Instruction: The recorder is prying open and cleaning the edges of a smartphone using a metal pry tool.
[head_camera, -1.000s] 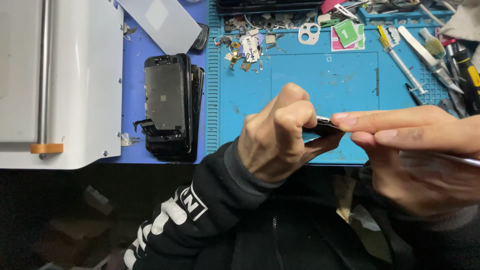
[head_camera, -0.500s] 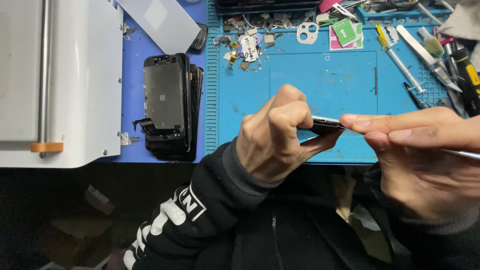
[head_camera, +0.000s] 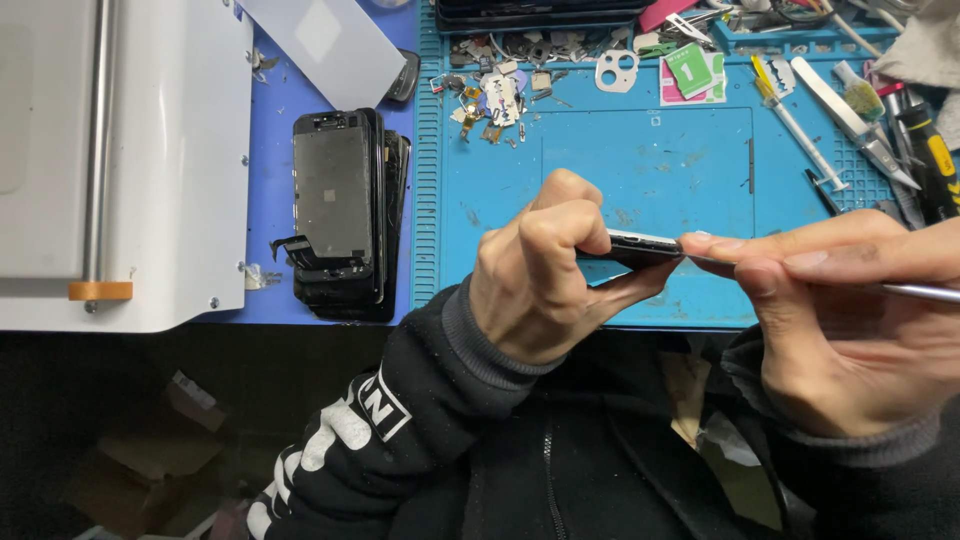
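Note:
My left hand (head_camera: 545, 275) grips a dark phone (head_camera: 640, 246) edge-on, thumb and fingers wrapped around its left end, above the blue work mat (head_camera: 650, 165). My right hand (head_camera: 835, 315) holds a thin metal tool (head_camera: 915, 292) whose tip meets the phone's right end. Most of the phone is hidden by my fingers. Both sleeves are black.
A stack of dark phone screens (head_camera: 340, 215) lies left of the mat. A white machine (head_camera: 110, 160) fills the far left. Small parts (head_camera: 495, 95) are scattered at the mat's top. Screwdrivers and tweezers (head_camera: 860, 110) lie at the right.
Both hands have shifted slightly right and a little up, still holding the phone and tool together. The view has moved a little.

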